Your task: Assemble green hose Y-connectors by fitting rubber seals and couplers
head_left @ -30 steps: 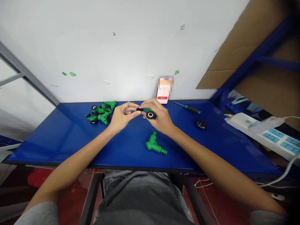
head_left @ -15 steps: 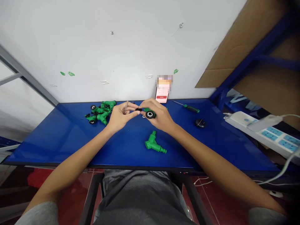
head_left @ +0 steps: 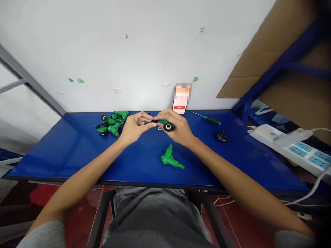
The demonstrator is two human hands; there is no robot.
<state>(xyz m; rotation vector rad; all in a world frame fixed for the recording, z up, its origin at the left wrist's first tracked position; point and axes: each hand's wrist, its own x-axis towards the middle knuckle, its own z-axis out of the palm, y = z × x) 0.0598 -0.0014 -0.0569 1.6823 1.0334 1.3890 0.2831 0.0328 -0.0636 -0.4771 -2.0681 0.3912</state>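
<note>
From the head view, I see little change: the green connector [head_left: 166, 122] that the right hand [head_left: 179, 127] curls its fingers around edges slightly towards three o'clock. The left hand [head_left: 132, 131] pinches a small black part [head_left: 154, 121] at the right fingertips, a thin metal rod [head_left: 141, 117] between its fingers. The fine work seems unfinished. A loose connector [head_left: 169, 158] lies at five o'clock, piled connectors [head_left: 114, 128] at nine.

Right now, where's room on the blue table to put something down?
Bare table lies between the left forearm and loose green connector, and between the right forearm and power strip. It's crowded at the green pile and around the left hand and right hand.
</note>
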